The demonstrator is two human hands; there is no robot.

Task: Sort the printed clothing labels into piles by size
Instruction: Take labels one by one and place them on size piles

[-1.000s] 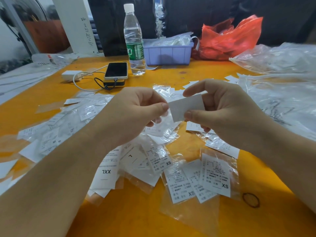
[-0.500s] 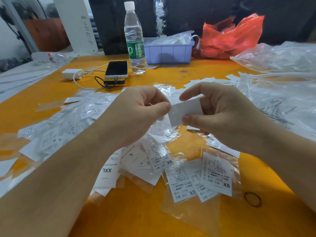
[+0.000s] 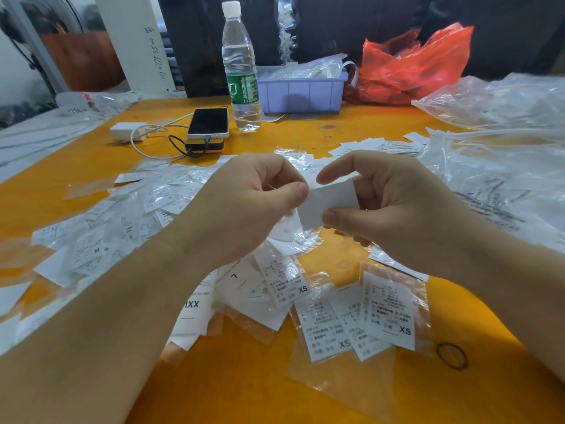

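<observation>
One blank-sided label (image 3: 328, 203) is pinched between the left hand (image 3: 244, 206) and right hand (image 3: 394, 206) above mid-table, probably for its size to be read; XS labels (image 3: 388, 310) are piled toward the near edge.

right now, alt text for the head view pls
Two bare hands hold one blank white label between them above an orange table, left hand pinching its left edge, right hand its right. Below lie labels in clear sleeves, marked XS, L and XXL; behind stand a bottle and phone.
</observation>
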